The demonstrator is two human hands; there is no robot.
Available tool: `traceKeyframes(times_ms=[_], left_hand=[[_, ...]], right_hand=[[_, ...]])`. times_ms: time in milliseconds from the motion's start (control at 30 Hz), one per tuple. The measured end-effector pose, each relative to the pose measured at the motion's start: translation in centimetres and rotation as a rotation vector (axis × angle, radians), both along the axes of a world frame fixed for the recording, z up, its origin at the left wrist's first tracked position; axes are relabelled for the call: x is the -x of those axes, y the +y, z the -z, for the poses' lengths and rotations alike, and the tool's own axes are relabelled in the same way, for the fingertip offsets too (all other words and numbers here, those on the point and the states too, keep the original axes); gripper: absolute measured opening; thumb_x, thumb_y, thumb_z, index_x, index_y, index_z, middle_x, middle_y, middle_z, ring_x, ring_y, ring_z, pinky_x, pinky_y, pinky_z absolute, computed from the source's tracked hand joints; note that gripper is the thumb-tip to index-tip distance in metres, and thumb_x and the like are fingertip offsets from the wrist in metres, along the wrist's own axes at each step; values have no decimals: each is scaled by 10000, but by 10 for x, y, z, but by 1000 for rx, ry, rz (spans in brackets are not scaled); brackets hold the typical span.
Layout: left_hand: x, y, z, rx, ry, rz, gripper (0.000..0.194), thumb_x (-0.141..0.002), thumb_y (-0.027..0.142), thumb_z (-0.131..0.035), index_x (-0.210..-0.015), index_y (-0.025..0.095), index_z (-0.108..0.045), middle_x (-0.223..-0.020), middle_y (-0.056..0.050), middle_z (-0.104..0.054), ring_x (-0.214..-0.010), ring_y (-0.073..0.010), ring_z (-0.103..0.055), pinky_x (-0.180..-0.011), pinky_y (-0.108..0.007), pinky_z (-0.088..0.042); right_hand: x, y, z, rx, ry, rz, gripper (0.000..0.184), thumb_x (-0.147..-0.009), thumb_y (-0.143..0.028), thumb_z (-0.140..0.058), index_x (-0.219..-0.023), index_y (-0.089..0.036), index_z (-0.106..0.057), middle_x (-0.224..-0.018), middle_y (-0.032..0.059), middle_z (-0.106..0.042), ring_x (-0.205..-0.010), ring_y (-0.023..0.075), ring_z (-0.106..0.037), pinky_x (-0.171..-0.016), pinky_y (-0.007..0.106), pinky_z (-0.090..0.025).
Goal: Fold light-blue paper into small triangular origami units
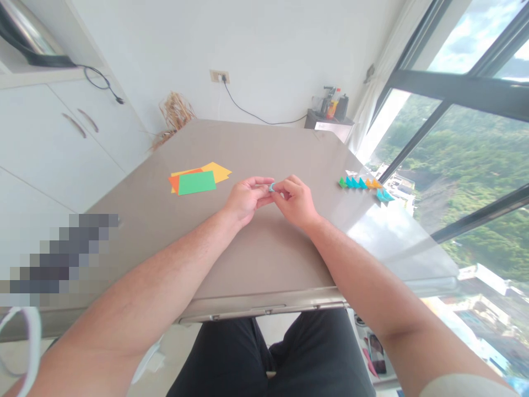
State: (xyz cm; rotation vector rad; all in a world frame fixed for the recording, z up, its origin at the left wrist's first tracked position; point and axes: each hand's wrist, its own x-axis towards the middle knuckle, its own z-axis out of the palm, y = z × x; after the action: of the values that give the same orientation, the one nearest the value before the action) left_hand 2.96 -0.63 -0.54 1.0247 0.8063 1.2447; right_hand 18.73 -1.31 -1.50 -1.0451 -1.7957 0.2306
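Over the middle of the table, my left hand (247, 197) and my right hand (296, 199) meet around a small piece of light-blue folded paper (271, 188). Both hands pinch it between thumb and fingers, which cover most of it. Left of my hands lie flat paper sheets: a green sheet (197, 182) on top, an orange sheet (174, 181) and a yellow sheet (219, 170) partly under it. Toward the right edge stands a row of small folded paper boats (355, 183) in green, blue and orange, with further blue paper boats (384, 194) just in front.
The grey table (264, 248) reaches to a white wall with a socket (219, 76) and black cable. A window (467, 132) runs along the right side. White cabinets (53, 127) stand at the left. A small stand (328, 124) holds bottles behind the table.
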Motion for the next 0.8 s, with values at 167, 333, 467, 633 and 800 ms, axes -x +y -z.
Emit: traceKeyframes(times_ms=[167,333,467,633,800], left_hand=[[4,1,-2,-54,48,89,215,-749,208,-823,-949,149,-770,-924,-77,-765,-922,-208,-735,-977,-481,-580],[5,1,1,-89,69,97,238,-733,244,-846,-941,154,-773,-936,-75,-762,-931,-209,-724,-969,-480,-583],[3,1,3,-93,48,75,197,-758,230,-823,-933,159,-766,-930,-65,-756,-928,-198,-722,-971,-470,-583],[1,2,2,-42,-39,41,138,-783,181,-786,-910,165,-735,-856,-31,-737,-864,-161,-720,-973,-448,-581],[2,2,3,-5,-76,44,138,-798,151,-763,-928,152,-718,-859,-44,-749,-848,-157,-734,-999,-432,-566]], right_hand=[[-3,-3,-3,105,76,-76,66,-843,-225,-601,-784,-205,-619,-643,-47,-457,-588,111,-418,-593,270,-371],[-5,-5,-5,170,93,-67,68,-785,-256,-697,-780,-203,-656,-635,-60,-452,-587,99,-390,-588,264,-360],[-4,-4,-4,123,93,-33,75,-805,-236,-711,-740,-201,-696,-641,-44,-477,-587,101,-422,-584,265,-373],[1,-2,2,-53,77,58,68,-844,-223,-716,-825,-230,-782,-690,-20,-524,-602,110,-481,-622,277,-426],[4,-1,7,-99,62,81,100,-869,-250,-707,-861,-249,-806,-700,-10,-551,-606,111,-506,-616,269,-441]])
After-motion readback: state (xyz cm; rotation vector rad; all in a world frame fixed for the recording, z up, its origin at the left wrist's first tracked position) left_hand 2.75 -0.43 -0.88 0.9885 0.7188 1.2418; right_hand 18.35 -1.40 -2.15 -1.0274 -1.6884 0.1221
